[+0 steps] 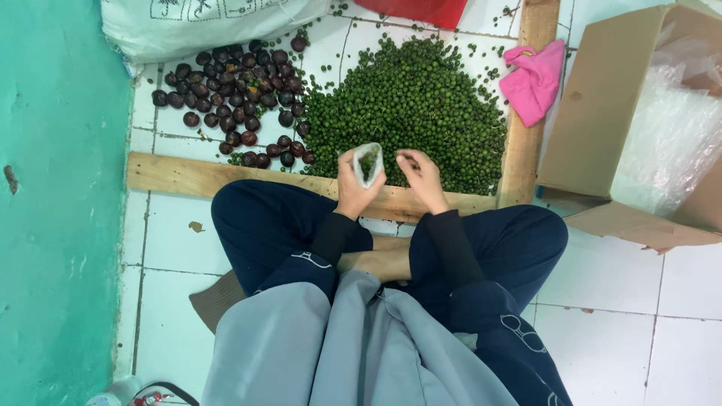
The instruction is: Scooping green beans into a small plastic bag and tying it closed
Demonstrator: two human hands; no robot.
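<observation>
I sit cross-legged on a white tiled floor. My left hand grips a small clear plastic bag, open at the top and partly filled with small green round fruits. My right hand hovers just right of the bag with fingers pinched together; whether it holds any fruit is too small to tell. Straight ahead lies a large heap of the same green fruits, held in by a wooden plank in front and another wooden plank on the right.
A pile of dark purple round fruits lies left of the green heap. A white sack sits behind it. A pink cloth drapes over the right plank. An open cardboard box with clear plastic stands right. A teal wall runs along the left.
</observation>
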